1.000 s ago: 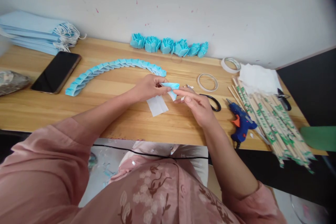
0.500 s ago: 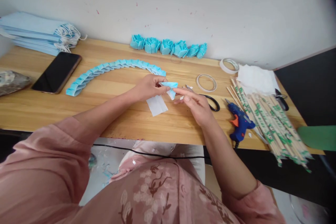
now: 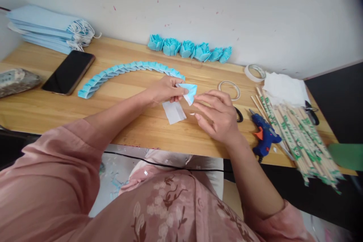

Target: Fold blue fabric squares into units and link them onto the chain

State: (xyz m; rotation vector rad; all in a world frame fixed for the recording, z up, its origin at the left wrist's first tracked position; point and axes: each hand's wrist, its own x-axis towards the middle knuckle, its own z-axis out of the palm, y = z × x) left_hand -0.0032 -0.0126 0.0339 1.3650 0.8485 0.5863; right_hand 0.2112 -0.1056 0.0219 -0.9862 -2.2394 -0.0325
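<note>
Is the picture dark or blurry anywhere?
In the head view, the top right corner goes black; in the same view, the green thing at the right edge looks soft and smeared, the folded piece in the left hand is clearer, and the phone screen looks dark without strong glare.

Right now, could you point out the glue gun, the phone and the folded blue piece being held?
Glue gun [image 3: 266,130], head view: on its blue body.
Phone [image 3: 68,72], head view: on its dark screen.
Folded blue piece [image 3: 191,91], head view: on its blue face.
</note>
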